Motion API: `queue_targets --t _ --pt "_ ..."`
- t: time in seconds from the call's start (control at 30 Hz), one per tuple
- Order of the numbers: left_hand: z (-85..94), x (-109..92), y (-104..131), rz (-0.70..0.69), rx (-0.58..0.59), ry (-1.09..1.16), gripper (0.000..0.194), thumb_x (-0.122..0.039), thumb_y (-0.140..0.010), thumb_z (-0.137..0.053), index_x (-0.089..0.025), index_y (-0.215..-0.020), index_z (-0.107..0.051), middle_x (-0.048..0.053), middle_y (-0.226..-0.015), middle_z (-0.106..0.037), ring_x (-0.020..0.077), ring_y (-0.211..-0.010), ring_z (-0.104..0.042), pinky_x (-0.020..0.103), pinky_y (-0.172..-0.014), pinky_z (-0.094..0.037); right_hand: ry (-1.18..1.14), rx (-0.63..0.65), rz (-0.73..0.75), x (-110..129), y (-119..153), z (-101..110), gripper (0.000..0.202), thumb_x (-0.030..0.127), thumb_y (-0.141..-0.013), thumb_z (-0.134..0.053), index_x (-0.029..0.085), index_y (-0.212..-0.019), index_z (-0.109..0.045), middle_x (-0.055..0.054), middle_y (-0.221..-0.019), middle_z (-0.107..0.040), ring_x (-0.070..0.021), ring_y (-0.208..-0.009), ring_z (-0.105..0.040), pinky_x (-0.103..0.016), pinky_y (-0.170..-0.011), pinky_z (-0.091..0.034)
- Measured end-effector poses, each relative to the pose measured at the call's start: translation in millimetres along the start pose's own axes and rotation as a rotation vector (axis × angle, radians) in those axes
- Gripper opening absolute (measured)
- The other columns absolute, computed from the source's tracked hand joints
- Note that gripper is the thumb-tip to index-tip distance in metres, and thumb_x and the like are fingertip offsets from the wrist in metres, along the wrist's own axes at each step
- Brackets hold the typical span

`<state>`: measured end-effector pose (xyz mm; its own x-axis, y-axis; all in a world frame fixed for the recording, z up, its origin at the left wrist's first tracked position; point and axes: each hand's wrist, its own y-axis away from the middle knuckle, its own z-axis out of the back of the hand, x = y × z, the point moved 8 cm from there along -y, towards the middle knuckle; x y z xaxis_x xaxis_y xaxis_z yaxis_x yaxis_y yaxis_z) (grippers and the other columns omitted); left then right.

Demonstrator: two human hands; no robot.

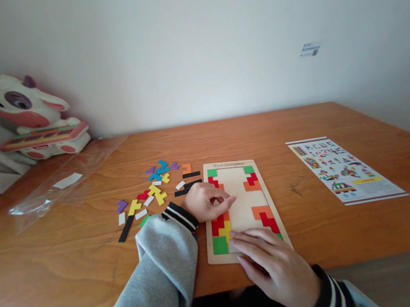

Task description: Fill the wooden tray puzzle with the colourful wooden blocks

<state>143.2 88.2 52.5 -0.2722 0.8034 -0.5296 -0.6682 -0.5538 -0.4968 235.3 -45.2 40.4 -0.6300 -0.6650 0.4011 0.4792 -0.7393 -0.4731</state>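
Observation:
A pale wooden puzzle board (235, 190) lies in front of me with green, red and orange pieces along both long sides. My left hand (207, 200) is over the board's left side, its thumb and forefinger brought close together; whatever is between them, if anything, is hidden. Resting over the lower part of the board, my right hand (273, 260) has its fingers stretched out. Its fingertips touch or nearly touch a yellow block piece (225, 231) beside a green square (220, 245). An orange piece (262, 211) and a red piece (269, 222) sit above the right hand.
Loose pieces lie left of the board: black strips (126, 229), yellow pieces (134, 207), blue pieces (158, 172), white pieces (141, 214) and others. A printed sheet (346, 168) is at the right. At the back left are a clear plastic bag (64, 191) and a cow toy (38, 119).

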Motion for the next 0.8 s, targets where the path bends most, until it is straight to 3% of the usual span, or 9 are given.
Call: queue_targets --t 0.23,0.4,0.47,0.57,0.67,0.8 --pt "-0.2 5.8 0.2 0.069 -0.003 0.026 0.033 -0.041 -0.088 -0.063 -0.02 -0.064 -0.07 0.001 -0.054 -0.064 0.0112 -0.047 -0.054 0.023 -0.05 -0.039 -0.002 0.003 0.01 0.0 -0.4 0.6 0.047 0.011 -0.091 -0.053 0.024 -0.137 -0.054 -0.007 -0.121 -0.071 -0.0239 -0.108 -0.065 -0.044 -0.091 -0.06" --pt "2.0 4.6 -1.4 0.057 0.006 -0.042 0.034 -0.035 -0.092 -0.058 -0.019 -0.063 -0.069 0.001 -0.054 -0.063 0.0108 -0.048 -0.053 0.023 -0.053 -0.038 0.01 0.01 0.006 -2.5 1.5 -1.4 0.042 0.012 -0.091 -0.054 0.022 -0.131 -0.058 -0.007 -0.122 -0.069 -0.0238 -0.109 -0.065 -0.043 -0.092 -0.059" --pt "18.1 2.8 -2.7 0.082 -0.054 -0.08 0.034 -0.034 -0.092 -0.059 -0.019 -0.063 -0.069 0.001 -0.055 -0.064 0.0104 -0.049 -0.053 0.023 -0.053 -0.038 0.016 -0.007 -0.001 -4.1 2.6 -0.8 0.039 0.013 -0.09 -0.054 0.021 -0.128 -0.06 -0.009 -0.124 -0.068 -0.024 -0.11 -0.065 -0.042 -0.092 -0.059" --pt "58.6 5.8 3.3 0.196 -0.157 -0.211 0.034 -0.037 -0.092 -0.058 -0.018 -0.066 -0.07 0.001 -0.059 -0.066 0.0108 -0.054 -0.055 0.023 -0.056 -0.04 0.028 -0.051 -0.009 -6.3 4.8 1.3 0.036 0.014 -0.091 -0.054 0.019 -0.126 -0.059 -0.011 -0.123 -0.067 -0.0233 -0.11 -0.065 -0.04 -0.092 -0.06" --pt "91.4 18.7 23.1 0.293 -0.054 -0.353 0.028 -0.04 -0.092 -0.056 -0.019 -0.083 -0.073 0.002 -0.076 -0.073 0.0136 -0.068 -0.063 0.024 -0.068 -0.047 0.035 -0.077 -0.011 -8.0 6.7 1.9 0.036 0.016 -0.091 -0.054 0.019 -0.126 -0.059 -0.01 -0.123 -0.067 -0.0227 -0.112 -0.065 -0.039 -0.094 -0.059" --pt "120.2 54.8 70.5 0.476 0.117 -0.535 0.034 -0.05 -0.086 -0.058 -0.022 -0.097 -0.074 0.006 -0.1 -0.075 0.0232 -0.096 -0.068 0.033 -0.087 -0.051 0.037 -0.081 -0.011 -9.3 8.2 0.4 0.036 0.016 -0.093 -0.053 0.019 -0.128 -0.058 -0.01 -0.123 -0.066 -0.0226 -0.115 -0.063 -0.039 -0.096 -0.058"
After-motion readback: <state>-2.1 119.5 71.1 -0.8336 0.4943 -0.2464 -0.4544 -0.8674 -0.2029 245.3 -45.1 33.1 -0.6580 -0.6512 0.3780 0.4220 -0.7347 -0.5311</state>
